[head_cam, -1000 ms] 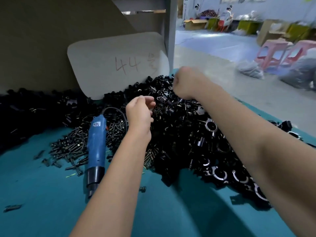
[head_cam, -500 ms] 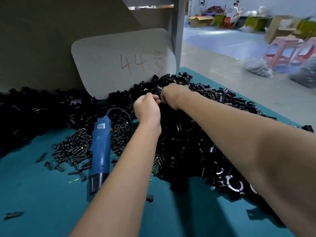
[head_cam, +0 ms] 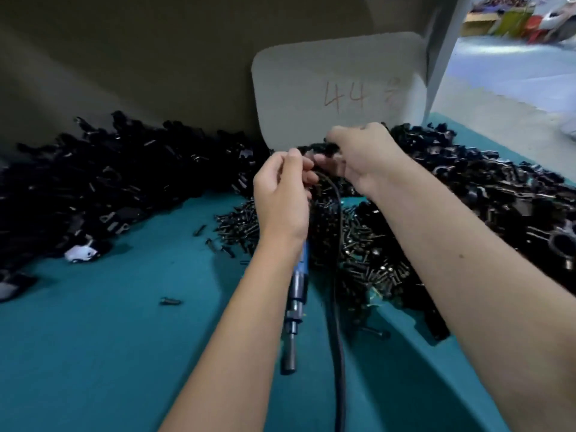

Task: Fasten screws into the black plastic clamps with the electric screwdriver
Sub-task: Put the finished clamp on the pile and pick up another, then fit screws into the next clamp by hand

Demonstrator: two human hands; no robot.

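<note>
At centre frame, the left hand [head_cam: 282,194] and right hand [head_cam: 363,157] meet, fingers curled round a black clamp [head_cam: 324,149]; whether a screw is pinched there cannot be told. Below, the blue electric screwdriver [head_cam: 296,294] lies idle on the teal table [head_cam: 109,353] beside the screw pile [head_cam: 358,244]. Risk: a misaligned screw dropping into the clamp heaps [head_cam: 483,188].

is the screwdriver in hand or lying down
Lying down: the screwdriver rests on the table, under the left forearm; neither hand grips it.
</note>
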